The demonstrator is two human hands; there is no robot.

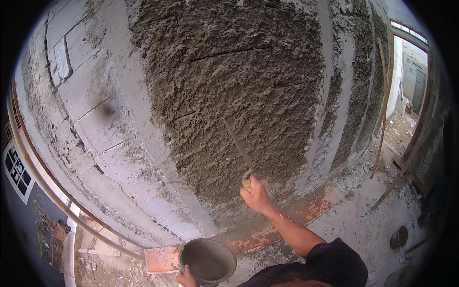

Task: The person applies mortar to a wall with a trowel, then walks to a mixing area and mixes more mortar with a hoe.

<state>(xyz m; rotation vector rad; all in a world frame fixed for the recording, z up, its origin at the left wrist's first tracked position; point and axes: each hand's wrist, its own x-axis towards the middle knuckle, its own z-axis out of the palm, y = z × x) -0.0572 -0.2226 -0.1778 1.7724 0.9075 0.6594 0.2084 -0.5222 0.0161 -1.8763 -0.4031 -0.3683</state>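
Observation:
My right hand (257, 195), at the end of an outstretched arm, is closed around the handle of a trowel (238, 145). The blade shows nearly edge-on, pointing up and left in front of the rough wet mortar (239, 81) on the wall. Whether the blade touches the mortar, I cannot tell. Low in the view, my left hand (187, 278) grips the left rim of a round dark bucket (233, 256). Grey material coats or fills the bucket's inside; how deep it is cannot be made out.
Bare pale blocks (119, 158) flank the mortar on the left. Smooth vertical plaster strips (340, 95) stand on the right. An orange, mortar-splattered board (165, 260) lies along the wall's foot. A wooden pole (381, 110) leans near the doorway; another bucket (399, 237) sits at far right.

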